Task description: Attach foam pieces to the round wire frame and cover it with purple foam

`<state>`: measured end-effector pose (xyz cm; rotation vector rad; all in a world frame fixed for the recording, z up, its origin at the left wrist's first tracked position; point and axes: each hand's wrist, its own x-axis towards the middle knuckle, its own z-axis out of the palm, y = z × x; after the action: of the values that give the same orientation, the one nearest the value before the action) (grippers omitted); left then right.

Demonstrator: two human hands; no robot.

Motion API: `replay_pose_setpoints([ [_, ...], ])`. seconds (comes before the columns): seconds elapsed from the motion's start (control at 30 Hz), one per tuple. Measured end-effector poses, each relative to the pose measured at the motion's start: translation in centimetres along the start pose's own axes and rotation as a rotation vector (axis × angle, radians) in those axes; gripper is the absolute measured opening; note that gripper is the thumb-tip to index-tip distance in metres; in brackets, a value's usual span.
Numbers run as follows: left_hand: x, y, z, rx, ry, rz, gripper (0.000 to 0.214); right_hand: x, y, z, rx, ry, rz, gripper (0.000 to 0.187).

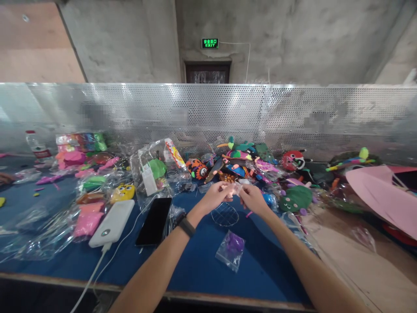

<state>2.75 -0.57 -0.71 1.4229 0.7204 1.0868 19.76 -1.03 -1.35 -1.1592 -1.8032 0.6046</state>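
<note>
My left hand point(217, 198) and my right hand point(253, 200) meet over the middle of the blue table. The fingers of both are pinched on a small clear plastic bag point(236, 188) with something pale at its left end, partly hidden by my fingers. Just below them lies a round wire frame point(224, 216) with crossing strands. Closer to me is a zip bag of purple clay point(232, 248), lying flat. A small pink piece point(249, 214) rests beneath my right hand.
Left of my forearm are a black phone point(153, 221) and a white power bank point(112, 224) with a cable. Colourful clay figures point(239, 161) crowd the back, before a perforated metal screen point(221, 117). A pink sheet point(384, 195) juts in at right. Another person's hand point(5, 178) shows far left.
</note>
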Motion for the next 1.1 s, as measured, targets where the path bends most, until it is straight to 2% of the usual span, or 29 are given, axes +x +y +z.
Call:
replay_pose_setpoints([
  [0.1, -0.3, 0.2, -0.1, 0.018, -0.067, -0.036, 0.032, 0.1, 0.0, 0.0, 0.074, -0.002, 0.054, 0.034],
  [0.23, -0.5, 0.6, -0.5, -0.027, -0.088, -0.025, 0.027, 0.5, 0.0, 0.9, 0.4, 0.013, 0.212, 0.04],
  [0.4, -0.3, 0.4, -0.6, -0.101, -0.076, -0.049, 0.019, 1.1, 0.2, 1.1, 0.734, 0.162, 0.405, 0.041],
  [0.47, -0.2, 0.4, -0.6, -0.134, -0.065, -0.051, 0.013, 1.2, 0.4, 0.6, 0.816, 0.245, 0.423, 0.041],
  [0.53, -0.2, 0.3, -0.6, -0.148, -0.039, -0.054, 0.012, 1.1, 0.6, 0.2, 0.797, 0.267, 0.399, 0.039],
  [0.67, 0.1, -0.2, -0.5, -0.133, -0.017, -0.083, 0.027, 0.8, 0.1, 0.7, 0.692, 0.13, 0.369, 0.036],
  [0.87, 0.3, -0.6, -0.4, -0.194, -0.046, -0.101, 0.023, 0.2, -0.7, 1.5, 0.754, -0.098, 0.328, 0.035],
  [1.0, -0.1, -0.1, -0.1, -0.209, -0.098, -0.069, 0.028, 0.0, -0.3, 1.2, 0.815, -0.184, 0.303, 0.031],
  [1.1, -0.4, 0.4, 0.2, -0.137, -0.116, 0.0, 0.031, 0.1, 0.3, 1.2, 0.79, -0.196, 0.31, 0.028],
])
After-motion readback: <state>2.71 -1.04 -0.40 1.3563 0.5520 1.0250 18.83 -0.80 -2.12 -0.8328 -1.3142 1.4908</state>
